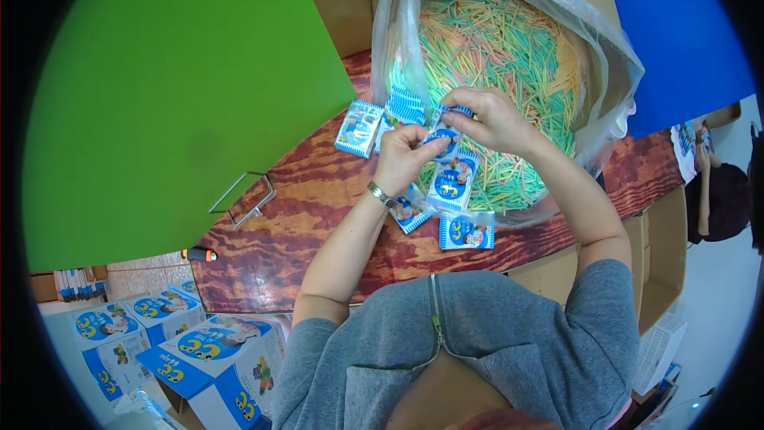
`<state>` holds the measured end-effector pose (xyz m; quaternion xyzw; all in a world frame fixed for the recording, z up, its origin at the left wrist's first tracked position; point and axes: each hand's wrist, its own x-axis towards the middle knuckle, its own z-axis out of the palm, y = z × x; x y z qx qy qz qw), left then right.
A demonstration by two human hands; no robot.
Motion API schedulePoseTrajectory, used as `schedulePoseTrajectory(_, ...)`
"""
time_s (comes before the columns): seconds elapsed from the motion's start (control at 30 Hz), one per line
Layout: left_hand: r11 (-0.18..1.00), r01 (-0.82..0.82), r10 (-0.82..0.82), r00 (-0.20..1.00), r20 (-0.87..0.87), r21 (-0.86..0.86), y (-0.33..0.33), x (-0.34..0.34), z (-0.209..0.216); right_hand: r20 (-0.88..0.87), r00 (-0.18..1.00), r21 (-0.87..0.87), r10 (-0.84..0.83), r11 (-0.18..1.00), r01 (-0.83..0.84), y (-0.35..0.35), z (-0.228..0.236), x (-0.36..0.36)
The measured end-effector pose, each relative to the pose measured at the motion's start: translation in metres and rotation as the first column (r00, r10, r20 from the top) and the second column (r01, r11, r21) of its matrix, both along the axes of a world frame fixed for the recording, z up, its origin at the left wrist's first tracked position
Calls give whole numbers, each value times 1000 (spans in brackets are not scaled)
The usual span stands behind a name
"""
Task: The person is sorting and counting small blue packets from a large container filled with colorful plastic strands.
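Between my two hands is a small blue-and-white packet (440, 140). My left hand (404, 161), with a metal watch band at the wrist, pinches its lower left side. My right hand (495, 121) has thumb and fingers closed at its upper end. Just below the held packet lies another packet (454, 181), at the near edge of a carton's plastic liner (407, 8). The liner surrounds a mass of thin pastel sticks (509, 48). More packets lie left of my hands, among them one flat packet (358, 127). A further packet (467, 231) rests nearer to me.
A large green panel (183, 95) covers the left, a blue panel (676, 40) the far right. The table (310, 183) has a reddish wood pattern, with a metal wire handle (253, 199) on it. Printed blue-and-white boxes (215, 350) stand at lower left. Another person's arm (703, 191) shows at right.
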<state>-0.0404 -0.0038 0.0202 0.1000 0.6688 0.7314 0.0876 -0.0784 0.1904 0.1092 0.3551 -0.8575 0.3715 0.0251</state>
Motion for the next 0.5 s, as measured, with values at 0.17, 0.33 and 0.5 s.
schedulePoseTrajectory(0.17,984,-155,152,987,-41,-88,-14,-11,-3,190,971,-105,145,986,-126,2,-4,-77)
schedulePoseTrajectory(0.33,982,-120,116,993,-36,-144,-12,-5,0,-187,913,400,-362,821,408,37,-22,-248)
schedulePoseTrajectory(0.5,991,-69,71,997,18,-116,-22,3,-10,-358,756,373,-548,658,654,17,-61,-316)
